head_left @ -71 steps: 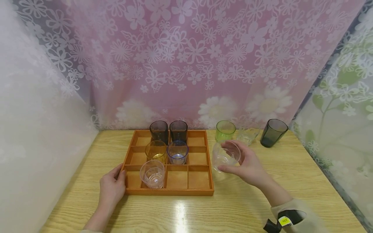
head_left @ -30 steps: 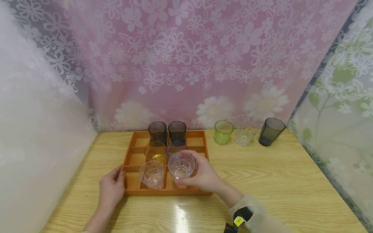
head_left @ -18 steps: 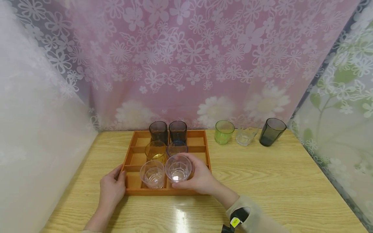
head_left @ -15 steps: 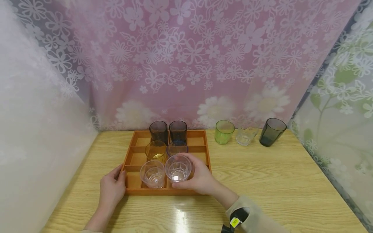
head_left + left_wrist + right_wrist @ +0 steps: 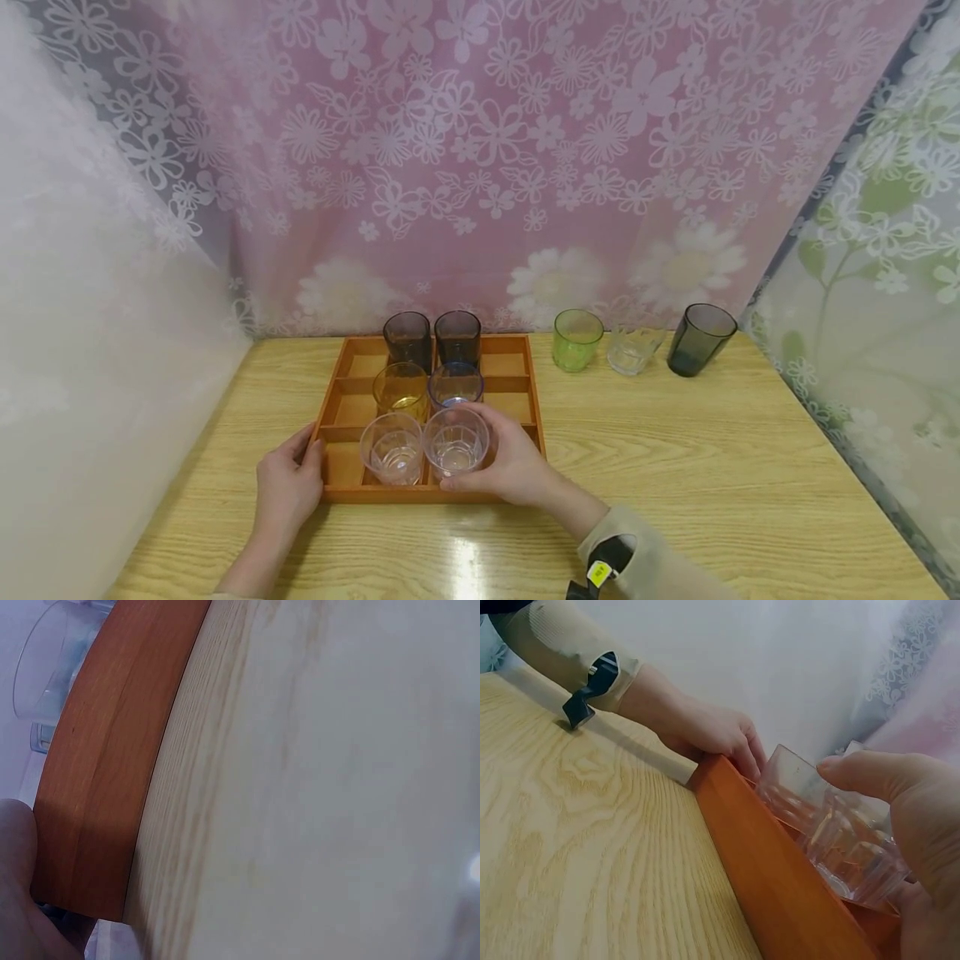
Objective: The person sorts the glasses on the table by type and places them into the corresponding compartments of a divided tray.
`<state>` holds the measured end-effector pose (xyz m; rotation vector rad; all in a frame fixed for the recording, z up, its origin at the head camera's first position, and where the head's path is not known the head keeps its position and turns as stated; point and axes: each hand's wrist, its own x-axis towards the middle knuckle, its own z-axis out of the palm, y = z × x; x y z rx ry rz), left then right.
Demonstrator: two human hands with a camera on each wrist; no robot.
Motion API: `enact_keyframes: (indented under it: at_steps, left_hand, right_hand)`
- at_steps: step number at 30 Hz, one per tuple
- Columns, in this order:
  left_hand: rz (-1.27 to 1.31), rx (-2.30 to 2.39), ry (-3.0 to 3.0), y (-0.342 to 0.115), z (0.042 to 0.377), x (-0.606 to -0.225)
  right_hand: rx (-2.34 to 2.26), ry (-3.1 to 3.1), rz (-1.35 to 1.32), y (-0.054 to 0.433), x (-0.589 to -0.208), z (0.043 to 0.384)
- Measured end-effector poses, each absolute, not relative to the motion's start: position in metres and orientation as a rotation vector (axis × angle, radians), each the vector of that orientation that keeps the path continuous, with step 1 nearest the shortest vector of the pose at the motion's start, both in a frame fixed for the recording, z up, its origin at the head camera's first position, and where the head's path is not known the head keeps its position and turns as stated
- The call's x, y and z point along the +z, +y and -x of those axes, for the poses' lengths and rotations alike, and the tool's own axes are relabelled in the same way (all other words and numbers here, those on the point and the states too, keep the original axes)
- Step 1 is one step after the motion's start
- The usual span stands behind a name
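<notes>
My right hand (image 5: 517, 462) holds a clear glass (image 5: 456, 437) near its rim, thumb on the near side and fingers on the far side. That glass stands in the front row of a divided wooden tray (image 5: 427, 494), beside a second clear glass (image 5: 392, 450). In the right wrist view the thumb (image 5: 870, 772) lies across the held glass (image 5: 851, 855). My left hand (image 5: 288, 483) grips the tray's front left corner, also visible in the left wrist view around the tray wall (image 5: 105, 772). Its fingertips are partly hidden.
Behind the clear glasses, the tray holds an amber glass (image 5: 401, 390), a blue-rimmed glass (image 5: 456, 385) and two dark glasses, (image 5: 407, 340) at the back. On the table to the right stand a green glass (image 5: 577, 342), a clear glass (image 5: 632, 350) and a dark grey glass (image 5: 699, 342).
The right hand has carried the clear glass from right of the tray leftward to the front row, then lowered it slightly. The left hand has stayed at the tray corner.
</notes>
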<state>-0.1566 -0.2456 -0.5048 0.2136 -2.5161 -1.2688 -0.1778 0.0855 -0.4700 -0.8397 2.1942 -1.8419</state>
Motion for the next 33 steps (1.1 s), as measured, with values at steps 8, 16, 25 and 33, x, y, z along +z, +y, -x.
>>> enact_keyframes:
  at_steps: [8, 16, 25, 33]
  left_hand:
    - [-0.214, -1.278, -2.51, -0.246, 0.1571, -0.5061]
    - [-0.22, -1.282, -2.509, -0.2455, 0.1574, -0.5072]
    - [-0.222, -1.292, -2.519, -0.2443, 0.1576, -0.5059]
    - [-0.232, -1.295, -2.525, -0.2461, 0.1566, -0.5055]
  right_hand:
    - [-1.726, 2.283, 0.801, 0.0875, -0.4735, 0.1782]
    - [-1.656, 2.383, 0.8, 0.0899, -0.4701, 0.1754]
    - [-1.638, 2.423, 0.765, 0.0915, -0.4697, 0.1732]
    - [-1.713, 2.351, 0.703, 0.0941, -0.4689, 0.1732]
